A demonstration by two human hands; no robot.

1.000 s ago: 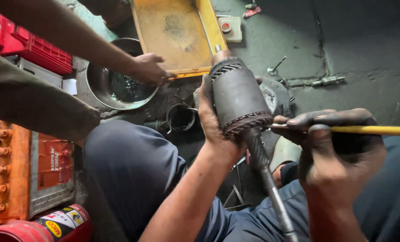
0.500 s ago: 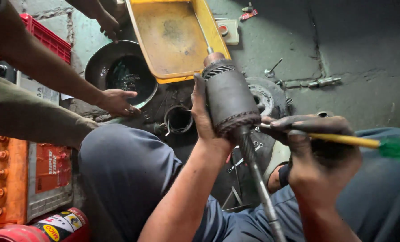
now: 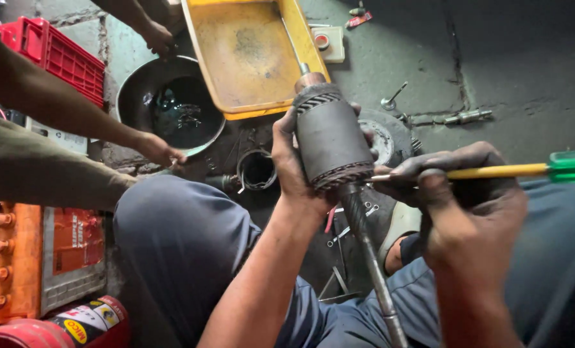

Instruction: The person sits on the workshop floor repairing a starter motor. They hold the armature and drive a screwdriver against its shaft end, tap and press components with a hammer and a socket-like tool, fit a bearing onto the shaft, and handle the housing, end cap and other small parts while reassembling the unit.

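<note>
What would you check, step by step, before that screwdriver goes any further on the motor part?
1. Left hand wraps the motor part firmly: ok.
2. Right hand grips the yellow screwdriver: ok.
3. Screwdriver tip sits at the part's lower ridged band: ok; exact contact, cannot tell.
4. Long shaft braced at its lower end: cannot tell.
5. Other person's hand clear of the tool: ok, it is over by the dark bowl.

Screwdriver handle end cut off at right edge. Tip hidden against armature. Shaft end out of frame below.
</note>
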